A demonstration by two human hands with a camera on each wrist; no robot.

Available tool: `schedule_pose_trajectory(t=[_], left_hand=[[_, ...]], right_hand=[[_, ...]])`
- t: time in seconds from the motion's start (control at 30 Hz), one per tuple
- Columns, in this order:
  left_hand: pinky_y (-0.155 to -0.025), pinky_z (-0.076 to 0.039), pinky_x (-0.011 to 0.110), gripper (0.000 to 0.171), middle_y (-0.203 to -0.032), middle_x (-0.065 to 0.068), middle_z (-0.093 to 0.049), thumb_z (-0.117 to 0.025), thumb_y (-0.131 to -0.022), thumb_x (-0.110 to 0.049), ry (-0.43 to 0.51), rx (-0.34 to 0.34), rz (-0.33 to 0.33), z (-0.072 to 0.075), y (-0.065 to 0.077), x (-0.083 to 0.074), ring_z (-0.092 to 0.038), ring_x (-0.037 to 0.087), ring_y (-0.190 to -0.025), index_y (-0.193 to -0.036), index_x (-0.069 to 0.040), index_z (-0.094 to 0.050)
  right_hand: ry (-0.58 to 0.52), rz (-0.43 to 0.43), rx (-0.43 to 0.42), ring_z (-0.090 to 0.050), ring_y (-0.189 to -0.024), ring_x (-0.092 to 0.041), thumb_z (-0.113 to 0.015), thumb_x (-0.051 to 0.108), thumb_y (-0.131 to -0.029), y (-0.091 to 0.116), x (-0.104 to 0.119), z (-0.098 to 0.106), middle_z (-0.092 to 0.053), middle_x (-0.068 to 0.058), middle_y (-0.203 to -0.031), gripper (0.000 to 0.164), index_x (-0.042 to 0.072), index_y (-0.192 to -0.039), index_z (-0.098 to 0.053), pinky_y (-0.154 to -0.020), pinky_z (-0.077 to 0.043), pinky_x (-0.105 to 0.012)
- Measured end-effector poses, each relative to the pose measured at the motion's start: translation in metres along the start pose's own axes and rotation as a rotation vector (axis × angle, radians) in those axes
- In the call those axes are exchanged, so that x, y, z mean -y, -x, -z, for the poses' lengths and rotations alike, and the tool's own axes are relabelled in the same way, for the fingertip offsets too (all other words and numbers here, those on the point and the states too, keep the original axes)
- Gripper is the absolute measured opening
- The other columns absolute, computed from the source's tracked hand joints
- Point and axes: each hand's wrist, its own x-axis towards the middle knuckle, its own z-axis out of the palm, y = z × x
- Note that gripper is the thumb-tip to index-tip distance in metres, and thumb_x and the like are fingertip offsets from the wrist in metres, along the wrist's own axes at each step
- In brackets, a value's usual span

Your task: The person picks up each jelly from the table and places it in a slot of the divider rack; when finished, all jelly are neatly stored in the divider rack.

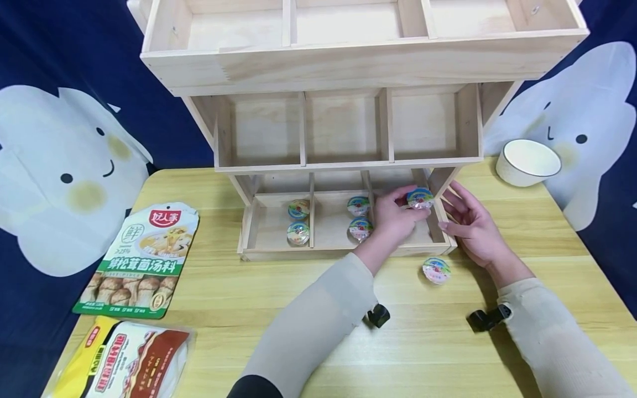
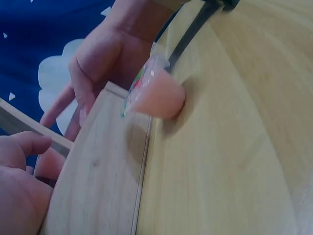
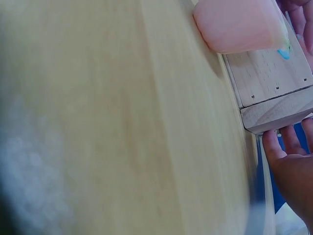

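My left hand (image 1: 393, 215) grips a jelly cup (image 1: 420, 198) with a blue printed lid, over the right compartment of the bottom drawer (image 1: 283, 255). My right hand (image 1: 470, 226) is at the drawer's right side, its thumb at the front corner and its fingers extended along the outside. On the table just in front of the drawer lies another jelly cup (image 1: 436, 271), whose pink body shows in both wrist views. Two jelly cups (image 1: 298, 233) sit in the left compartment and two more jelly cups (image 1: 360, 229) in the middle one.
Above the drawer rise two wooden tiers (image 1: 348, 164) with three compartments each, the top one jutting forward. A white bowl (image 1: 527, 163) stands at the back right. On the left lie a green-and-white soup-base pouch (image 1: 141, 260) and a yellow, white and brown package (image 1: 121, 359).
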Motion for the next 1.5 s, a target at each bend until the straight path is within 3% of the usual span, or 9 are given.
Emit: schedule_pose_trajectory(t=[0.23, 0.53, 0.9, 1.5], left_hand=[[-0.073, -0.052, 0.018, 0.057, -0.091, -0.01, -0.067, -0.09, -0.062, 0.004, -0.073, 0.013, 0.072, -0.002, -0.004, 0.001, -0.06, 0.005, -0.084, -0.112, -0.021, -0.077], [-0.07, -0.053, 0.019, 0.057, -0.09, -0.008, -0.066, -0.088, -0.061, 0.01, -0.073, 0.009, 0.101, -0.006, -0.008, 0.002, -0.06, 0.007, -0.082, -0.11, -0.018, -0.077], [-0.077, -0.051, 0.017, 0.058, -0.097, -0.008, -0.069, -0.088, -0.058, 0.015, -0.12, 0.03, 0.136, -0.01, -0.013, 0.004, -0.06, 0.006, -0.091, -0.106, -0.016, -0.078], [-0.084, -0.048, 0.016, 0.057, -0.106, -0.007, -0.072, -0.089, -0.058, 0.012, -0.25, 0.033, 0.118, -0.012, -0.019, 0.009, -0.062, 0.007, -0.1, -0.104, -0.019, -0.078]], right_hand=[[0.004, 0.0, 0.002, -0.045, -0.133, -0.02, -0.043, -0.036, -0.08, -0.001, -0.001, 0.001, -0.034, -0.019, -0.156, 0.09, 0.009, -0.157, -0.029, -0.1, -0.046, -0.027], [0.006, 0.008, 0.0, -0.045, -0.133, -0.02, -0.044, -0.036, -0.08, -0.001, -0.002, 0.003, -0.035, -0.019, -0.156, 0.09, 0.008, -0.157, -0.029, -0.101, -0.045, -0.026], [0.001, 0.01, 0.006, -0.045, -0.134, -0.022, -0.043, -0.037, -0.08, -0.002, -0.002, 0.003, -0.036, -0.019, -0.155, 0.09, 0.007, -0.157, -0.029, -0.102, -0.044, -0.027], [0.023, 0.014, 0.002, -0.044, -0.135, -0.022, -0.042, -0.037, -0.079, -0.002, -0.003, 0.005, -0.036, -0.019, -0.155, 0.091, 0.008, -0.157, -0.029, -0.102, -0.045, -0.028]])
